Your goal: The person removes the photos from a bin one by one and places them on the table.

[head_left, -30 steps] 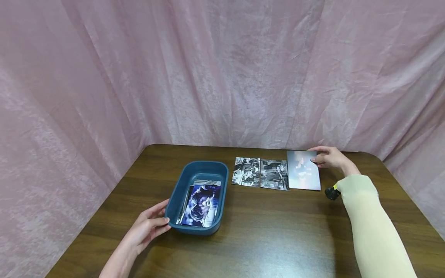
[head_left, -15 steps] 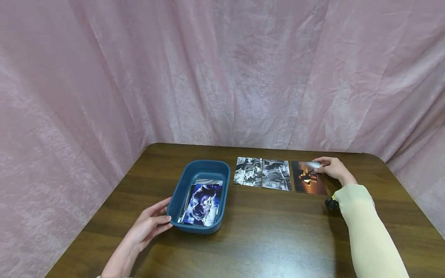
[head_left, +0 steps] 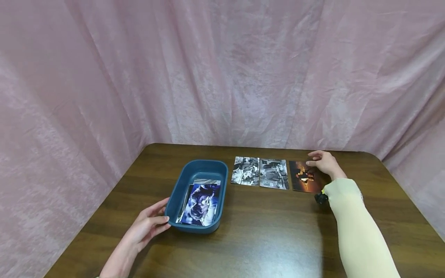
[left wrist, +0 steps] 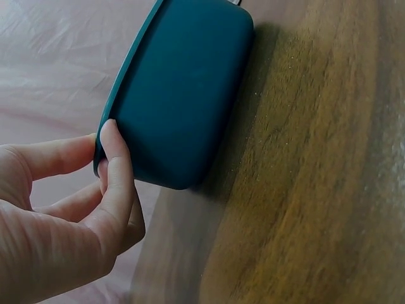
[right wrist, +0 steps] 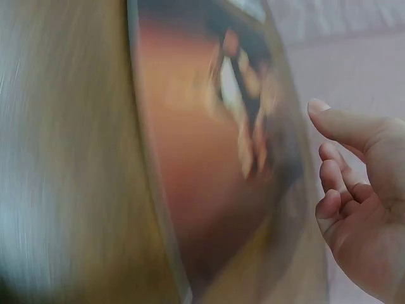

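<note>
left hand (head_left: 146,227) pinches blue tub (head_left: 206,170), photos (head_left: 201,206) inside, monochrome prints (head_left: 246,172) to its right, farther right orange print (head_left: 303,178), empty right hand (head_left: 326,165) loosely curled nearby

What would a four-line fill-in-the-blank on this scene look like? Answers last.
1. The left hand grips the rim of the bin, while the right hand holds ____.
2. On the table, ____ photos lie in a row.
3. In the head view, the orange-toned photo is at the row's ____ end.
4. The curtain behind is ____.

Missing words: nothing; three; right; pink.
</note>
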Tool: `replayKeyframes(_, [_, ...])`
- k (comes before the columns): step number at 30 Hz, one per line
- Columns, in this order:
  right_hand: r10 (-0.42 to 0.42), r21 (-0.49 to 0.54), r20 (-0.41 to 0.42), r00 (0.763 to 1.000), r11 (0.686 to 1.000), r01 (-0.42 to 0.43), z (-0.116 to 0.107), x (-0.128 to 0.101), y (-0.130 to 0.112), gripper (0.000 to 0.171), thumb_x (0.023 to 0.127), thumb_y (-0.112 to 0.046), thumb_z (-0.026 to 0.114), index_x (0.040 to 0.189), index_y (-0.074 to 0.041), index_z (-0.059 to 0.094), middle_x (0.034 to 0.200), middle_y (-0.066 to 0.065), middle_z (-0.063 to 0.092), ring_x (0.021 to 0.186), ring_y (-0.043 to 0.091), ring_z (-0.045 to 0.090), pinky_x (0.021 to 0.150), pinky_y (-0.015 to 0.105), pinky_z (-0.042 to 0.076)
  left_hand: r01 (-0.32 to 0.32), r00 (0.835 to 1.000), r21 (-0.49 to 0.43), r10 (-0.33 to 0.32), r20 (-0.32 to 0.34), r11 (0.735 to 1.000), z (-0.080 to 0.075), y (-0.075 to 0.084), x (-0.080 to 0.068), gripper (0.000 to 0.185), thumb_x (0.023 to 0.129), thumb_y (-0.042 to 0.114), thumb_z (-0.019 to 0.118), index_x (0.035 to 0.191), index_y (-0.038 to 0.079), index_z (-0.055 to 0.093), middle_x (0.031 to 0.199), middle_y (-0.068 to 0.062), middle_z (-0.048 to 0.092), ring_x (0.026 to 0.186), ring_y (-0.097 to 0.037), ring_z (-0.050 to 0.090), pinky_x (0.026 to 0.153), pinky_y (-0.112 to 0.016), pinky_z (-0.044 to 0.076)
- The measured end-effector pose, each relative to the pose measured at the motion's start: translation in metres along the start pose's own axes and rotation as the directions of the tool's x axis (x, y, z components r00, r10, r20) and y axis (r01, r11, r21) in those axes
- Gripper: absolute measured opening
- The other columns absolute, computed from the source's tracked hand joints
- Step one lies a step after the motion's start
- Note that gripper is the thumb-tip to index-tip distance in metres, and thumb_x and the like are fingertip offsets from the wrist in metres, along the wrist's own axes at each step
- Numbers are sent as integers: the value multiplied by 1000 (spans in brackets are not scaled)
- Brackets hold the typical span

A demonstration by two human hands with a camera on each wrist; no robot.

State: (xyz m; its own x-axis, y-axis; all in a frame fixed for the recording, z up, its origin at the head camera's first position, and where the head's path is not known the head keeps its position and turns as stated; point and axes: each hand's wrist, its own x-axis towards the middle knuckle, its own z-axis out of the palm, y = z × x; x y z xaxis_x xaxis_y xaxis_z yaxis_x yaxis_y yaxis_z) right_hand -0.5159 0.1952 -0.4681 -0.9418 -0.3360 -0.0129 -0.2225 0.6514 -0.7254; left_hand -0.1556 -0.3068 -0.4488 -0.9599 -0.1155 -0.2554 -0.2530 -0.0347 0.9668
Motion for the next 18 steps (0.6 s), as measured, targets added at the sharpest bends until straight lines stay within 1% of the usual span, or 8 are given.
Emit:
replayKeyframes(4, [-60,35,-40,997,998,61,15,15,-36,48,95,-19,64,135,5,53,129,31,55,120,42,52,103,52,41,-1,1000,2,1,-10,1000,-1,1,0,71,93,2,55,156,3,23,111,-1,50,91,-9,63,83,-24,57])
replayKeyframes(7, [-112,100,-70,991,988,119,32,28,-67,45,94,-16,65,132,5,56,123,29,59,110,34,57,95,40,46,-3,1000,0,3,-19,1000,-1,1,-1,71,93,1,55,156,4,24,111,-1,50,91,-9,63,83,-24,57])
replayKeyframes(8, [-128,111,-73,989,984,136,39,32,-78,44,93,-16,66,132,5,57,121,27,61,107,30,59,92,35,47,-3,1000,-2,3,-19,1000,-1,1,-1,71,93,1,55,156,3,24,111,0,50,91,-9,63,83,-24,57])
replayKeyframes(10, [-158,151,-71,985,974,167,54,40,-102,43,93,-14,66,131,4,58,119,25,62,103,26,59,88,30,46,-3,1000,-3,3,-16,1000,-1,1,-1,72,93,1,56,156,3,23,110,0,50,91,-8,63,83,-24,57])
replayKeyframes(13, [-206,194,-49,977,958,212,77,48,-139,41,93,-14,66,130,3,59,116,23,63,102,26,60,89,32,48,-5,1000,-6,5,-6,1000,-1,-1,-2,73,92,2,57,156,3,22,110,1,50,92,-8,63,83,-24,57])
replayKeyframes(16, [-234,235,-35,972,943,236,99,52,-176,41,92,-14,68,129,1,60,116,20,64,106,30,61,93,38,49,-6,1000,-8,6,1,1000,0,-1,-1,73,92,2,57,156,2,22,110,0,50,91,-8,63,83,-24,57])
replayKeyframes(18, [-260,245,-59,964,932,266,117,55,-198,39,91,-15,69,127,0,62,112,18,66,106,30,63,93,39,51,-6,1000,-4,6,0,1000,1,-1,-1,72,92,2,56,156,2,22,111,0,50,91,-8,63,83,-24,57])
